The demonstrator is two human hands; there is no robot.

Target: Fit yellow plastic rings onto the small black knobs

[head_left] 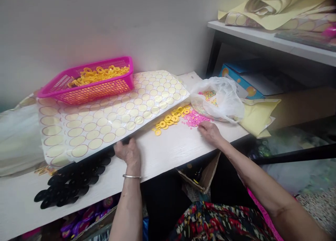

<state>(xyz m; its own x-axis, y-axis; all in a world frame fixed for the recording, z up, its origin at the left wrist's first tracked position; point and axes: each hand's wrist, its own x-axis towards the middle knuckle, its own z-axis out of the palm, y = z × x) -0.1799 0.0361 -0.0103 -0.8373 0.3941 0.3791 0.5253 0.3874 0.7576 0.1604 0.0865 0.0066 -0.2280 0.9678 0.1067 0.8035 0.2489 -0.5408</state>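
Observation:
My left hand (128, 152) rests knuckles-up on the white table (168, 150), fingers curled at the near edge of a white sheet of round stickers (110, 111). Whether it pinches the sheet is hidden. My right hand (210, 132) lies on the table with fingers bent down, touching the edge of a small heap of pink beads (193, 118). A row of yellow rings (172, 118) lies just left of the beads. A group of black round pieces (73, 179) sits left of my left hand.
A pink mesh basket (89, 80) with yellow rings stands on the sticker sheet by the wall. A clear plastic bag (220, 97) of coloured beads lies right of the pink heap. Yellow paper (258, 117), a shelf (273, 41) and an open cardboard box (202, 176) are nearby.

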